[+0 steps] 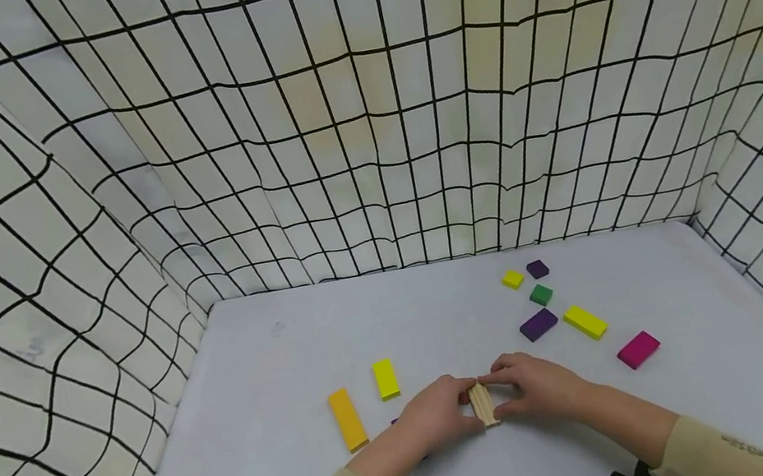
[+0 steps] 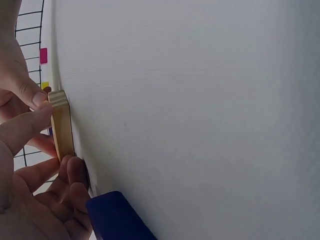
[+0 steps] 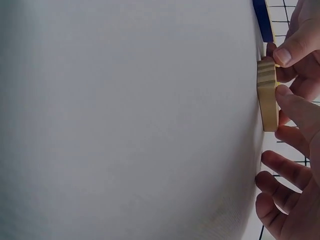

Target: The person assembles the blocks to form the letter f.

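A small set of plain wooden planks (image 1: 483,405), lying side by side, is on the white table between the two hands. The left hand (image 1: 439,412) grips its left side with thumb and fingers. From the other side, the right hand (image 1: 544,389) holds it between thumb and index finger, its remaining fingers loosely bent in the right wrist view. In that view, the planks (image 3: 267,97) show ridged pale ends. A dark blue-purple block (image 2: 120,217) lies near the left hand, mostly hidden behind it in the head view.
Left of the hands lie an orange block (image 1: 348,420) and a yellow block (image 1: 385,379). To the right are a magenta block (image 1: 638,350), a yellow block (image 1: 585,321), a purple block (image 1: 538,325) and a green cube (image 1: 541,295). Black netting (image 1: 362,116) surrounds the table (image 1: 279,346).
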Demonstrator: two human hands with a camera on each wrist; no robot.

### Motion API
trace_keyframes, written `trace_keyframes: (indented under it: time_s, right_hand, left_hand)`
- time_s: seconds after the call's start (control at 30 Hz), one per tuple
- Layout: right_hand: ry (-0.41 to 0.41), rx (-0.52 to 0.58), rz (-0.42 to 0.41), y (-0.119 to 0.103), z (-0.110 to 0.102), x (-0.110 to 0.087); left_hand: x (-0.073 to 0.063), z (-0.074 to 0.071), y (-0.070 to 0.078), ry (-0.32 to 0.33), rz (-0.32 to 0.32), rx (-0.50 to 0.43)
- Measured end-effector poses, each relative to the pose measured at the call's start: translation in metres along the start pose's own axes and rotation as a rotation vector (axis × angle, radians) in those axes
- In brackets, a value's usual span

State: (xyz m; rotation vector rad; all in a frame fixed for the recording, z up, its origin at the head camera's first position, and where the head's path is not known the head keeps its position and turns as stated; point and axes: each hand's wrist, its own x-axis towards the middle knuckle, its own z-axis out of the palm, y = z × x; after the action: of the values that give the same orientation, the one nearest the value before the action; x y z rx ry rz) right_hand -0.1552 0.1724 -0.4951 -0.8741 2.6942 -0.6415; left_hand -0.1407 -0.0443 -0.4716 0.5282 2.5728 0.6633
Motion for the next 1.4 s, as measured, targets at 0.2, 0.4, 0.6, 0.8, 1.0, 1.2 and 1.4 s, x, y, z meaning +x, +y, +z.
trace_keyframes:
  time_s: [0.2, 0.4, 0.6, 0.8, 1.0, 1.2, 1.4]
  right_hand:
    - [0.014, -0.016, 0.022, -0.005, 0.005, -0.004]
    - [0.011, -0.034, 0.059, -0.008, 0.007, -0.009]
    - [0.021, -0.068, 0.073, -0.012, 0.009, -0.012]
    - [0.049, -0.094, 0.067, -0.015, 0.011, -0.014]
    - [0.069, -0.101, 0.054, -0.015, 0.012, -0.014]
    - [0.072, -0.108, 0.044, -0.014, 0.012, -0.014]
    - [0.056, -0.106, 0.059, -0.015, 0.011, -0.013]
  left_hand:
    - [0.000, 0.001, -0.003, -0.011, 0.001, 0.017]
    - [-0.001, 0.000, -0.002, -0.034, 0.008, 0.023]
    - [-0.003, 0.000, -0.003, -0.052, 0.025, 0.032]
    - [-0.005, 0.001, -0.005, -0.049, 0.040, 0.035]
    - [-0.005, 0.001, -0.007, -0.046, 0.051, 0.029]
    - [-0.004, 0.000, -0.010, -0.036, 0.060, 0.040]
    - [-0.004, -0.008, -0.013, 0.023, 0.073, 0.046]
